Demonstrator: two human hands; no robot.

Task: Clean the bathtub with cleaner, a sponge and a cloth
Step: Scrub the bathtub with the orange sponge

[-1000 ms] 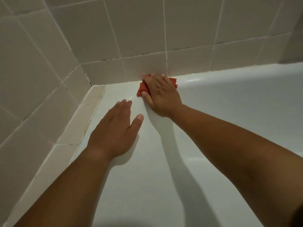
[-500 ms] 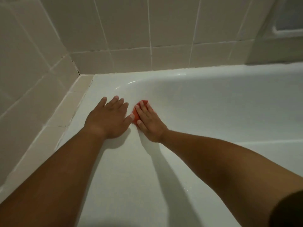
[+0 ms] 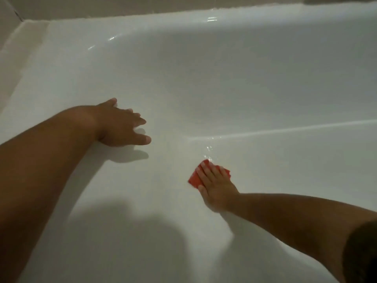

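Seen from the head camera, a red cloth (image 3: 194, 179) is pressed flat against the sloping inner surface of a white bathtub (image 3: 255, 74) by the right hand (image 3: 216, 187), its fingers straight and close together on top of it. The left hand (image 3: 120, 127) is laid on the tub well apart to the left, fingers spread, nothing held. Beige wall tiles (image 3: 106, 5) are seen beyond the far rim.

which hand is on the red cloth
The right hand: it lies flat on the red cloth, pressing it against the bathtub. The left hand rests bare on the white surface farther left, apart from the cloth, holding nothing.
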